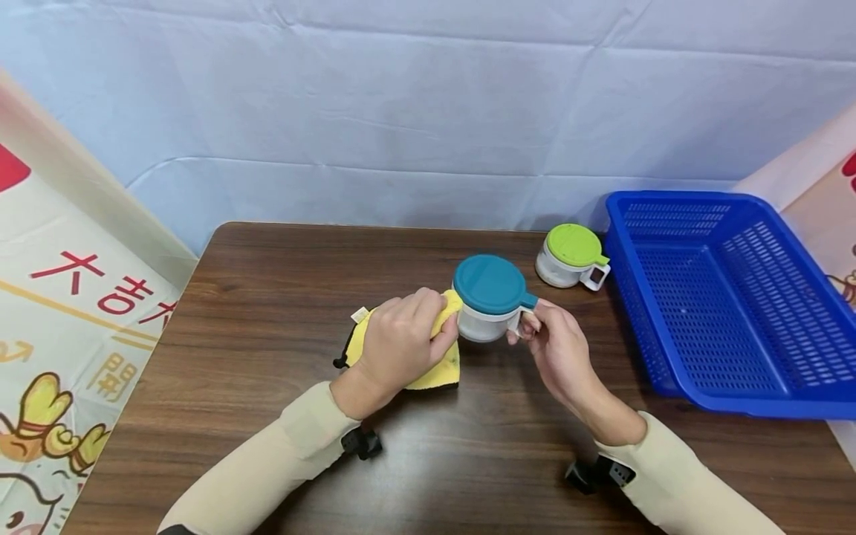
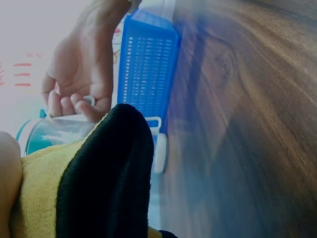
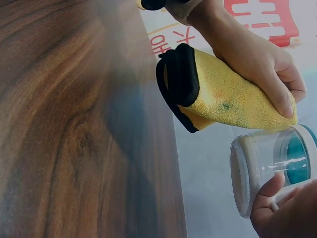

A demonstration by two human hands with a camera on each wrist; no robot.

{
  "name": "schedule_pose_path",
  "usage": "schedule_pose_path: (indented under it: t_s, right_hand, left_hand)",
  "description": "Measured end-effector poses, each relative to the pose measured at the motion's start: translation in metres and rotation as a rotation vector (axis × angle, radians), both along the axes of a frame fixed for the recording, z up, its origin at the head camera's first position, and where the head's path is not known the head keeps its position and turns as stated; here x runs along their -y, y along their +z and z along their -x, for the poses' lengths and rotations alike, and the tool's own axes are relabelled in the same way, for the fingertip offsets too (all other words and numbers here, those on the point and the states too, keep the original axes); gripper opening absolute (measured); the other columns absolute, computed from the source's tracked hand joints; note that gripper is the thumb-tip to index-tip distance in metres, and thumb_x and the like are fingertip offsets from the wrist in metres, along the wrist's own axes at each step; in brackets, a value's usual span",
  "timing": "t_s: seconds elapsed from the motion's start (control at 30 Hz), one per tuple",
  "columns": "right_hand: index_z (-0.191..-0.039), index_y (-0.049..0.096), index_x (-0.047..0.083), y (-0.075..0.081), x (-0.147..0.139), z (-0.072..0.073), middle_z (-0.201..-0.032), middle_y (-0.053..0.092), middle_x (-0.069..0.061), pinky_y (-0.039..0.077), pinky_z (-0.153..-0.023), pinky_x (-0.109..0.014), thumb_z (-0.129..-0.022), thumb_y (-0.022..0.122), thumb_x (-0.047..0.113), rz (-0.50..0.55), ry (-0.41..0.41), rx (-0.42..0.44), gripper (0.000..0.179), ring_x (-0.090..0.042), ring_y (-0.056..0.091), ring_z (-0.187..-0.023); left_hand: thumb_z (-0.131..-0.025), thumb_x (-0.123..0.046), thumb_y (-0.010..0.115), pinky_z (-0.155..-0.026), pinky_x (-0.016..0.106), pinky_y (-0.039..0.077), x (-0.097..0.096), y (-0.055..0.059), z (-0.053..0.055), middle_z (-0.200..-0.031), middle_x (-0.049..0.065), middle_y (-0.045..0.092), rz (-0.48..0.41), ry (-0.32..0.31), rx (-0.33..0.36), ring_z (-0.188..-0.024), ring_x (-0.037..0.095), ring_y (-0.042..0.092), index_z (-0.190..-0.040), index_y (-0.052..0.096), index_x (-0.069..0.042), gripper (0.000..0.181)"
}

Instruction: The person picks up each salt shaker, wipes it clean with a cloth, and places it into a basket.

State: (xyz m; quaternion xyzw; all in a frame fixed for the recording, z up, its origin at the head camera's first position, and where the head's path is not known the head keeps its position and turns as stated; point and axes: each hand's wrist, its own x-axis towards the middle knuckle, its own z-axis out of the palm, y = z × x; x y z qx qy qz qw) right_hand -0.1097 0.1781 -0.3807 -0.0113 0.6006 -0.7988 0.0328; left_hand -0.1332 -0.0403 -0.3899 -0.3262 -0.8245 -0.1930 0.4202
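Observation:
My right hand [image 1: 562,349] grips the white handle of a clear jar [image 1: 483,325] with a teal lid [image 1: 490,284], raised above the table. In my left hand [image 1: 404,338] is a yellow cloth [image 1: 438,371] with black edging, pinched between thumb and fingers. The cloth's upper end meets the jar's left side near the lid. From the right wrist view, the jar's clear body [image 3: 267,163] is tipped on its side in the picture, and the cloth [image 3: 233,99] hangs folded from the left thumb. The left wrist view has the cloth's black edge [image 2: 106,173] covering part of the jar.
Behind and right of the held jar, a second jar with a lime-green lid [image 1: 574,245] stands on the brown wooden table [image 1: 281,282]. A blue perforated basket [image 1: 709,319] sits at the right, close beside it. A pale cloth wall [image 1: 401,111] rises behind the table.

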Motion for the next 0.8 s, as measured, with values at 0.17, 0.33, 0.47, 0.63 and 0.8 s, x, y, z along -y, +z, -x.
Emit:
schedule_pose_path:
  t_s: [0.17,0.33,0.47,0.63,0.8]
  right_hand:
    - [-0.074,0.024,0.0,-0.002,-0.002,-0.001,-0.073,0.031,-0.005,0.044,-0.072,-0.029,-0.102,0.026,0.003,0.0,0.021,0.001,0.028,-0.023,0.037,-0.07]
    - [-0.074,0.022,-0.003,-0.003,-0.003,-0.002,-0.073,0.028,-0.008,0.043,-0.071,-0.029,-0.102,0.027,0.004,-0.001,0.041,-0.007,0.029,-0.024,0.036,-0.07]
    - [-0.074,0.022,-0.003,-0.003,-0.003,-0.002,-0.073,0.029,-0.007,0.043,-0.071,-0.029,-0.102,0.026,0.005,-0.009,0.055,0.0,0.029,-0.023,0.035,-0.07]
    - [-0.073,0.024,0.0,-0.002,-0.002,-0.002,-0.074,0.03,-0.006,0.044,-0.071,-0.029,-0.102,0.026,0.005,-0.01,0.069,0.01,0.03,-0.02,0.035,-0.071]
    - [-0.072,0.025,0.003,-0.002,-0.002,-0.001,-0.074,0.028,-0.006,0.043,-0.071,-0.029,-0.102,0.025,0.005,-0.001,0.081,0.007,0.03,-0.02,0.034,-0.071]
  left_hand:
    - [-0.096,-0.019,0.051,-0.043,0.025,0.034,0.002,0.0,0.004,-0.065,0.0,0.044,-0.01,0.006,0.013,-0.047,0.011,0.035,-0.079,0.053,-0.006,0.021]
    - [-0.095,-0.019,0.054,-0.042,0.025,0.033,0.005,0.0,0.008,-0.064,0.001,0.044,-0.023,0.02,0.031,-0.045,0.011,0.034,-0.079,0.052,-0.005,0.021]
    - [-0.094,-0.018,0.056,-0.041,0.026,0.035,0.009,-0.001,0.012,-0.065,0.002,0.046,-0.029,0.046,0.048,-0.045,0.013,0.036,-0.082,0.053,-0.005,0.018]
    - [-0.093,-0.016,0.06,-0.041,0.027,0.037,0.014,0.001,0.018,-0.067,0.003,0.049,-0.032,0.067,0.05,-0.045,0.014,0.037,-0.083,0.052,-0.004,0.017]
    - [-0.09,-0.015,0.065,-0.041,0.027,0.038,0.018,0.002,0.022,-0.068,0.005,0.052,-0.034,0.066,0.053,-0.044,0.015,0.039,-0.084,0.053,-0.003,0.018]
